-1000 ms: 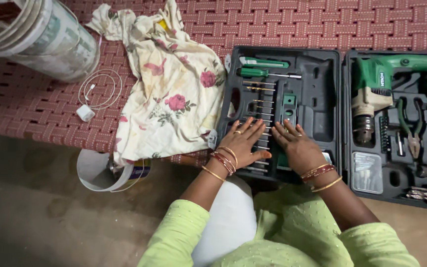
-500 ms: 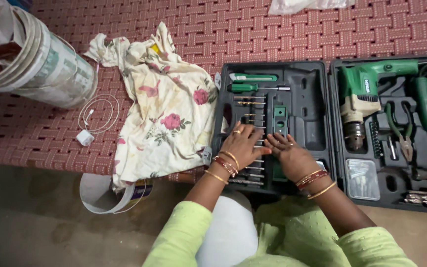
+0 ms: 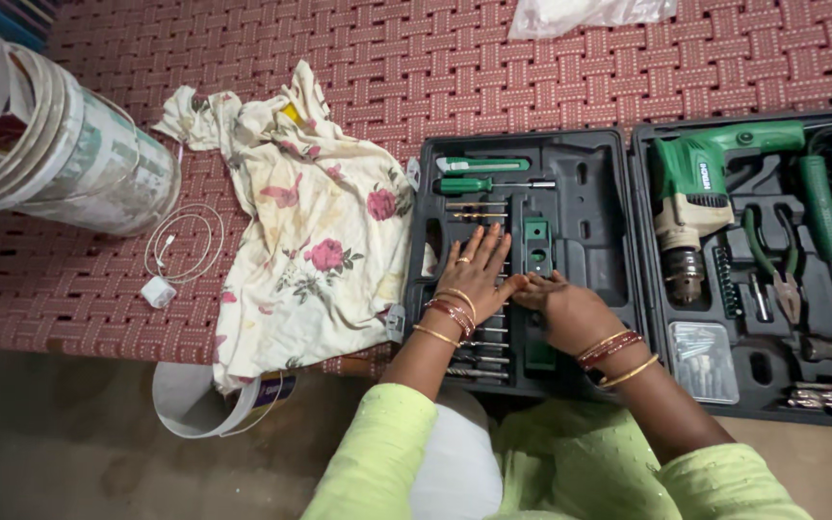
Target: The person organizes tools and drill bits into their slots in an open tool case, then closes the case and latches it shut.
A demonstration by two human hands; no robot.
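**benchrat:** Since both hands are down in the left half of that black tool case [image 3: 618, 241], I'd say the drill bits [image 3: 479, 342] are what's being handled. They sit in a rack of slots running near to far, just left of the green holder [image 3: 536, 246]. Left hand [image 3: 474, 274] lies flat over the rack, fingers spread, gripping nothing. Right hand [image 3: 565, 308] is curled with its fingertips tucked by the left thumb; can't tell if that grip is actually pinching a bit.

**sparky_k:** Bits like that will be stiff steel, light, thin, a bit slick, and probably snapped snug into the moulding. I'd take one by the plain shank end and lever it up, not by the fluted part. The green drill [image 3: 700, 197] in the right half looks like the heavy item. The floral cloth [image 3: 310, 221] on the woven cot [image 3: 493, 67] is just soft clutter at the left.
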